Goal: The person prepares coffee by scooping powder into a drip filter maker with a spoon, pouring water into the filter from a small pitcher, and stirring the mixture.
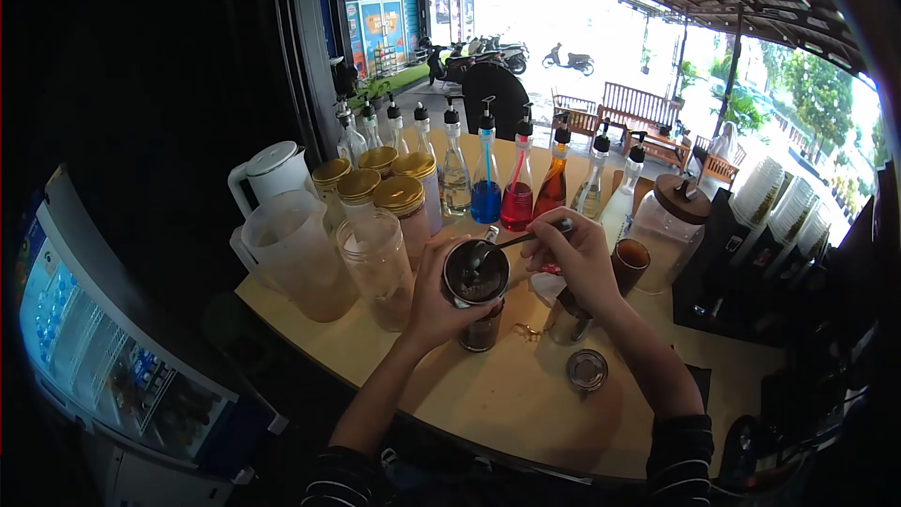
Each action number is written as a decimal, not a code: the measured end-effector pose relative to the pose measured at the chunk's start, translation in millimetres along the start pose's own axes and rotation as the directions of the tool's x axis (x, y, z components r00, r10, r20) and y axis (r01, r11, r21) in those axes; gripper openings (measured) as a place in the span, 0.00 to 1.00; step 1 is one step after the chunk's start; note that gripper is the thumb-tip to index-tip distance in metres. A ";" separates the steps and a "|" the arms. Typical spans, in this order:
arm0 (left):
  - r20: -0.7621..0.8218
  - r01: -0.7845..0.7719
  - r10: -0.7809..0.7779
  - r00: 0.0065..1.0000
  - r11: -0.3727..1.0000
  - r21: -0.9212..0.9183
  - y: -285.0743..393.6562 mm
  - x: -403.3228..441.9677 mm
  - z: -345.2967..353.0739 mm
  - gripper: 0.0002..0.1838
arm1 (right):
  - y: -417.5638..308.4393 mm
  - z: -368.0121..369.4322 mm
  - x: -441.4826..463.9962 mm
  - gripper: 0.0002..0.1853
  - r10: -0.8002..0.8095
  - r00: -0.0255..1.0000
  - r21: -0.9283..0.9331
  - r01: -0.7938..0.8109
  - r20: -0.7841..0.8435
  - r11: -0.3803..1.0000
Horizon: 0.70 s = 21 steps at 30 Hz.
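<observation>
My left hand (434,305) is wrapped round a cup (476,295) with a shiny rim and dark contents, tilted so its opening faces me. A long-handled spoon (514,241) is pinched in my right hand (584,261), its bowl inside the cup. Under the cup stands a small glass (481,333) of dark liquid, partly covered by my left hand. Below my right wrist is a clear container (568,324), partly hidden. A small round metal piece (587,369) lies nearer me on the table.
Pump bottles (486,192), some with coloured liquid, line the table's (460,394) back. Gold-lidded jars (399,195) and a plastic pitcher (298,253) stand left. Right are a brown glass (631,263), a wooden-lidded jar (668,235) and stacked cups (758,190).
</observation>
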<state>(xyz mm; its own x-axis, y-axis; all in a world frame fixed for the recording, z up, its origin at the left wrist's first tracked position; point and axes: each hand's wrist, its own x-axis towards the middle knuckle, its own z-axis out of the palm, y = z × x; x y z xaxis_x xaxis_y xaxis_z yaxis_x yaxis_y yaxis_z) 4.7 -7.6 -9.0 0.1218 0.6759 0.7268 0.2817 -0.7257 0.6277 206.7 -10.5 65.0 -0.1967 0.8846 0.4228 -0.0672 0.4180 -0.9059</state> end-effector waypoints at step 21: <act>0.080 0.055 -0.042 0.996 0.984 -0.171 2.1 -1.0 0.6 0.45 | 3.4 3.8 -26.6 0.21 -0.503 0.612 -0.571 0.780 0.610 0.257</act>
<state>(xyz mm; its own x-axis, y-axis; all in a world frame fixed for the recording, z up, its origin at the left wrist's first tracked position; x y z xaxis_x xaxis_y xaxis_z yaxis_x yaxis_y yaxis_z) 5.8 -9.7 -8.6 0.1856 0.7139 0.6752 0.1212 -0.6985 0.7053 208.0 -33.4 50.5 -0.6836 0.2054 0.7003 0.3875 0.9153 0.1098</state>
